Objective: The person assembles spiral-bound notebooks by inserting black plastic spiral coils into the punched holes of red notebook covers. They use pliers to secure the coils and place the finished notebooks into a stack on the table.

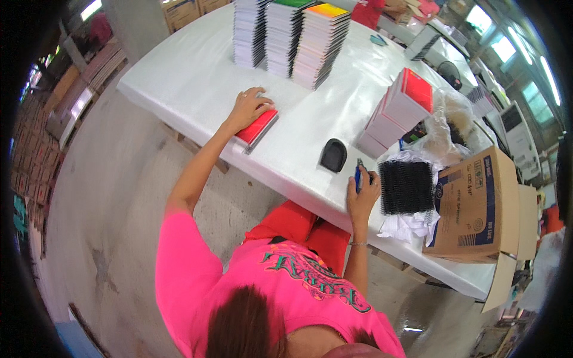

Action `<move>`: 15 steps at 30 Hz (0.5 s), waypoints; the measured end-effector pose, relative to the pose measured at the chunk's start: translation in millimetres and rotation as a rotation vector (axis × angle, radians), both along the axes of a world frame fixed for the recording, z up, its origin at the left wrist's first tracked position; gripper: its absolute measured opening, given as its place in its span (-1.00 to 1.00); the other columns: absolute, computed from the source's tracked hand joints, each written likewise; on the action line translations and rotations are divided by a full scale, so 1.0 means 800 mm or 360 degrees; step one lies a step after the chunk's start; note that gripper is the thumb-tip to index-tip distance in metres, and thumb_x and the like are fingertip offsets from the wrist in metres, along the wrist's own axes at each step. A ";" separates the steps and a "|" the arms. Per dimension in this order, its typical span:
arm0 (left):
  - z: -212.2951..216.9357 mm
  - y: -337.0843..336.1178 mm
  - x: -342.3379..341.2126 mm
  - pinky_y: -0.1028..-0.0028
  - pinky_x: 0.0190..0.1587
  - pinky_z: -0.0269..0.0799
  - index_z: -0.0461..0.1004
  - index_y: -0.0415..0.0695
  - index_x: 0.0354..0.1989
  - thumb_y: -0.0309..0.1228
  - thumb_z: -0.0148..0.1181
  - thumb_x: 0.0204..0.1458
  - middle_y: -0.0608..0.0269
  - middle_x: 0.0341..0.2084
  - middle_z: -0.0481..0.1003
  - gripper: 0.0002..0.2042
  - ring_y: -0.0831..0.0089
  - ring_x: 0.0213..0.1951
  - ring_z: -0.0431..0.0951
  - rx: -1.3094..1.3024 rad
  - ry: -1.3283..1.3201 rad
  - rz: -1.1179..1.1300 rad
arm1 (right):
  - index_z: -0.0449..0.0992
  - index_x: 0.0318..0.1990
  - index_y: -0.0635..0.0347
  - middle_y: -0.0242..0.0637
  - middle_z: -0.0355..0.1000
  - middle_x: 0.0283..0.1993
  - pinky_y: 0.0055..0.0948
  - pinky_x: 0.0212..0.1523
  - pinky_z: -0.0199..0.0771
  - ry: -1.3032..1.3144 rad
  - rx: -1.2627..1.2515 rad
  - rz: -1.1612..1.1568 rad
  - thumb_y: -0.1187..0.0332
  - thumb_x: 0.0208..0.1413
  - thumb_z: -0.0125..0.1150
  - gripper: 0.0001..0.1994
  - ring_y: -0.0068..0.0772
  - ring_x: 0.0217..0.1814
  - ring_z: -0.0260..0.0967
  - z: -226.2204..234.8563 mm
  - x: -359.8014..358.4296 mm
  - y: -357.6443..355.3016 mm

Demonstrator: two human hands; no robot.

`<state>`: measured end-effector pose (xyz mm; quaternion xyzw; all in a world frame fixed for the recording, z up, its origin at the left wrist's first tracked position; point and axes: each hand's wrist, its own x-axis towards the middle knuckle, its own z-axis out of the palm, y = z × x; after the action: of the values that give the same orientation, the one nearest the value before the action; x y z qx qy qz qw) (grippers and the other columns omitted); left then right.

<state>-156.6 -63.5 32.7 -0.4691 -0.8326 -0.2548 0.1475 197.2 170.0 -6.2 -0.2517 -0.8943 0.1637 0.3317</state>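
A red-covered spiral notebook [258,127] lies at the table's near edge on the left. My left hand [249,109] is closed over its far side, the fingers curled on the cover. On the right, my right hand [364,194] is wrapped round blue-handled pliers [359,177], whose jaws point away from me. Just beyond them sits a small black, round-ended pad or dish [333,156]. Beside my right hand, a bundle of black binding coils [407,188] rests on white wrapping [409,225].
Tall stacks of spiral notebooks [322,48] stand at the table's far side. A red-topped stack of books [394,110] is farther right, by crumpled clear plastic [444,128]. An open cardboard box [471,206] occupies the right end of the white table [197,83].
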 end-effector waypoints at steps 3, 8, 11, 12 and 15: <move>0.012 -0.016 0.003 0.17 0.22 0.22 0.59 0.02 -0.02 -0.11 0.04 0.24 0.02 0.07 0.41 -0.68 0.08 0.17 0.37 0.0149 -0.0085 0.0112 | 0.46 0.15 0.14 0.05 0.25 0.16 -0.04 0.26 0.12 0.0207 -0.0138 -0.0038 0.32 0.16 0.20 -0.61 0.08 0.25 0.16 0.015 -0.012 -0.007; 0.048 -0.058 0.042 0.18 0.25 0.20 0.53 -0.02 0.08 -0.14 0.03 0.25 -0.01 0.10 0.38 -0.65 0.07 0.19 0.35 0.0351 -0.0408 0.0230 | 0.55 0.03 0.18 -0.11 0.43 -0.03 -0.25 0.17 0.27 0.0412 -0.0315 0.0366 0.34 0.20 0.18 -0.72 -0.13 0.08 0.35 0.078 -0.078 -0.026; 0.061 -0.094 0.067 0.24 0.33 0.13 0.43 -0.04 0.22 -0.08 0.13 0.18 0.03 0.17 0.34 -0.51 0.18 0.28 0.27 0.0339 -0.0693 0.0188 | 0.56 0.02 0.22 -0.13 0.49 -0.06 -0.34 0.03 0.39 0.0354 -0.0803 0.0922 0.27 0.24 0.17 -0.71 -0.24 -0.07 0.44 0.085 -0.147 -0.040; 0.065 -0.102 0.072 0.25 0.34 0.13 0.42 -0.02 0.23 -0.07 0.20 0.12 0.05 0.18 0.33 -0.48 0.17 0.29 0.26 0.0243 -0.0694 0.0111 | 0.56 0.02 0.24 -0.12 0.50 -0.05 -0.36 0.01 0.41 0.0355 -0.0879 0.1057 0.25 0.27 0.15 -0.70 -0.26 -0.07 0.46 0.076 -0.172 -0.041; 0.081 -0.128 0.083 0.25 0.32 0.20 0.36 0.11 0.29 -0.17 0.50 -0.21 0.11 0.24 0.27 -0.22 0.14 0.31 0.26 -0.0046 -0.0712 -0.0008 | 0.59 -0.06 0.27 -0.03 0.53 -0.12 -0.37 -0.08 0.44 0.0185 -0.0825 0.1064 0.19 0.28 0.11 -0.68 -0.21 -0.16 0.47 0.059 -0.242 -0.046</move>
<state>-90.0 -166.3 97.2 -0.4052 -0.8469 -0.3409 -0.0483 4.0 132.9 41.3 -0.0134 -0.8358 0.4956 0.2361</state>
